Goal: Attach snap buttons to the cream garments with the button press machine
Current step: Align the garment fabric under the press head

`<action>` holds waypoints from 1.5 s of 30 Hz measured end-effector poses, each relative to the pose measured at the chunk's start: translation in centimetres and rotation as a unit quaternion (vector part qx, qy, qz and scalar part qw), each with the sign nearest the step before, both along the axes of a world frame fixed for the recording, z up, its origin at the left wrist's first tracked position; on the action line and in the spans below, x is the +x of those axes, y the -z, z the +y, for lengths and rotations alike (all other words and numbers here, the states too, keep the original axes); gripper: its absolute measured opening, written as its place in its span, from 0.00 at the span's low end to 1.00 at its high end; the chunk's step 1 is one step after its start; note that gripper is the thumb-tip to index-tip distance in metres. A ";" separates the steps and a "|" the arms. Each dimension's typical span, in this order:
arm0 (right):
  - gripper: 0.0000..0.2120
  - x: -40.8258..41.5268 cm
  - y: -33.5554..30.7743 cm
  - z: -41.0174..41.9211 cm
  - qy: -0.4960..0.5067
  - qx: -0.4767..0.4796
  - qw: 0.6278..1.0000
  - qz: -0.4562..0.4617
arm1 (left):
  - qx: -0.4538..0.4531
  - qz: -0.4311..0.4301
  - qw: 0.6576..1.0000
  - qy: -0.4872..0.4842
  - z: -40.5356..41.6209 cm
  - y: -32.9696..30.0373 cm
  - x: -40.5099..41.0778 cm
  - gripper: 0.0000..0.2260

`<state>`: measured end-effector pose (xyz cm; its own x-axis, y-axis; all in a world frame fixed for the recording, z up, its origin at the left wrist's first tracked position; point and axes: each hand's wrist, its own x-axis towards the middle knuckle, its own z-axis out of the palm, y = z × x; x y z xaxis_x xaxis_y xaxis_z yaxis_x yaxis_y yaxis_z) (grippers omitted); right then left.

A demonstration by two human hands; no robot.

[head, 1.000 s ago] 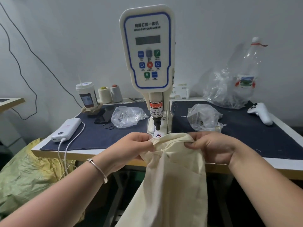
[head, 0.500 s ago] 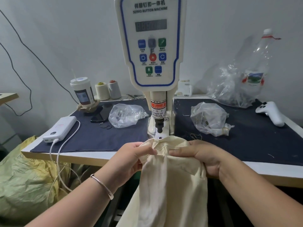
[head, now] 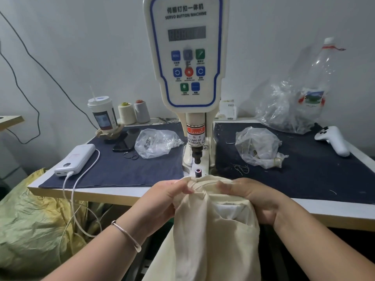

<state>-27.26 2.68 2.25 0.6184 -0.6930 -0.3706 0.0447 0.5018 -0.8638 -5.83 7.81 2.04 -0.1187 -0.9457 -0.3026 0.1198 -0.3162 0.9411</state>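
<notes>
Cream garment (head: 213,236): soft woven cloth, long axis vertical, bunched top edge pointing up at press (head: 197,157), lower centre.
Left hand (head: 162,201): pinches gathered edge.
Right hand (head: 257,199): grips cloth.

Matt cream cloth garment (head: 213,236), glossy plastic button press machine (head: 185,57), crinkled clear bags (head: 156,141).

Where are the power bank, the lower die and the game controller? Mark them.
power bank (head: 75,160), head view, top face.
lower die (head: 198,172), head view, its round top.
game controller (head: 332,140), head view, white body.
</notes>
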 end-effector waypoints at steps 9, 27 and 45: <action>0.11 2.0 -1.0 -2.3 0.122 -0.063 0.988 0.067 | 0.009 -0.021 0.993 -0.113 -2.6 -0.1 0.1 0.06; 0.24 3.7 1.9 -5.6 0.185 -0.437 0.804 0.359 | -0.062 -0.021 0.997 -0.047 -5.3 0.9 2.4 0.04; 0.10 2.7 4.8 -6.2 0.236 -0.450 0.813 0.284 | -0.056 -0.050 0.997 0.007 -6.2 1.9 3.2 0.06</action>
